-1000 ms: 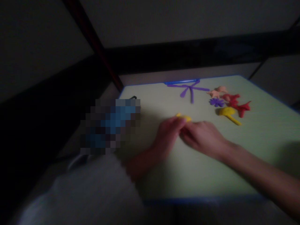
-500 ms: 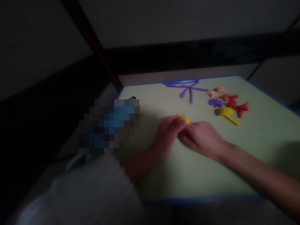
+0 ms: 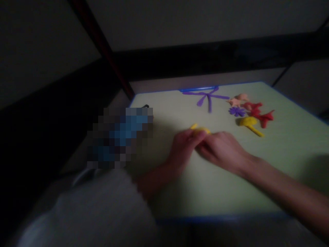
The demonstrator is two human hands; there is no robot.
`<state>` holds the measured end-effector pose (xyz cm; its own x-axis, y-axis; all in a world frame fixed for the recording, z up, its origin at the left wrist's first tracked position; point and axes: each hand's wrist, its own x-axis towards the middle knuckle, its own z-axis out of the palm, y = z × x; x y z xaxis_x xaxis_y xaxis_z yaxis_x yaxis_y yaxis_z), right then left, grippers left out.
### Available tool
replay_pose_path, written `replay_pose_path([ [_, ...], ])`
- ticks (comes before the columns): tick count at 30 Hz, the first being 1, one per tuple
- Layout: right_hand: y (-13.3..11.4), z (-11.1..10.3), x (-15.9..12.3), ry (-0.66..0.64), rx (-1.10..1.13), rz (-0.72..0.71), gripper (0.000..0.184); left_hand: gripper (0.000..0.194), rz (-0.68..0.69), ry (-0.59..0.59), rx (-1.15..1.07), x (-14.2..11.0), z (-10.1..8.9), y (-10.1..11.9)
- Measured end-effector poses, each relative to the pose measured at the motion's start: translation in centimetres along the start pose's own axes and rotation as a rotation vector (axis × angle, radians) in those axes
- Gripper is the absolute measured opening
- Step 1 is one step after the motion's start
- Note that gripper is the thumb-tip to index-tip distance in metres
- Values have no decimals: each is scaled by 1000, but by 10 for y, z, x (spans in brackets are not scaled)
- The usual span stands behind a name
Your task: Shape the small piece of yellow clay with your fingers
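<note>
- The left hand [image 3: 183, 147] and the right hand [image 3: 222, 149] met fingertip to fingertip over a small yellow piece [image 3: 200, 129], which lay on the pale green board [image 3: 221, 192] just beyond the fingers.
- Both hands were curled, fingers drawn in around the near side of the yellow piece; the picture was too dim and blurred to show whether either hand truly pinched it or only pressed on it.
- Only the far tip and top of the yellow piece showed above the fingers.
- Beyond the right hand and off to its right, well apart from it, sat a cluster of shaped pieces: a yellow stemmed shape [image 3: 250, 124], a purple flower [image 3: 236, 111], red shapes [image 3: 259, 113] and a peach shape [image 3: 238, 99], lying close together, some touching.
- Straight ahead of the hands, near the board's far blue edge, lay a purple stick figure of crossed strips [image 3: 207, 98].
- Between the hands and those pieces the board was bare, as was the stretch from the wrists back to the near blue edge [image 3: 221, 216].
- To the left of the left hand the board ended close by; a pixelated blue patch [image 3: 120, 137] covered that corner.
- The left forearm ran into a white fuzzy sleeve [image 3: 102, 212] at the near edge.
</note>
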<state>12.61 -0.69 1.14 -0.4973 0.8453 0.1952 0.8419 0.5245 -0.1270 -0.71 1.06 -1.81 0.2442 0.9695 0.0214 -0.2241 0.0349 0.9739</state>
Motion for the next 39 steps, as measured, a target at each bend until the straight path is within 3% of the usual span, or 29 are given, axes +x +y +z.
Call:
replay_pose_path([
  [3,1,1,0,-1,6,-14,17,25,27,-34,-18,1,1,0],
  [6,1,2,1,-12,15,1,18,24,28,9,-94,2,2,1],
  [15,-1,0,2,-51,31,29,20,8,-55,45,-247,2,4,1],
  [24,-2,-3,0,-19,71,-24,22,30,11,9,-94,2,2,1],
  [30,1,0,1,-40,71,-17,21,28,15,-5,-18,2,0,-1],
  [39,2,-2,0,-62,75,-4,20,16,-18,19,-136,4,3,-1],
])
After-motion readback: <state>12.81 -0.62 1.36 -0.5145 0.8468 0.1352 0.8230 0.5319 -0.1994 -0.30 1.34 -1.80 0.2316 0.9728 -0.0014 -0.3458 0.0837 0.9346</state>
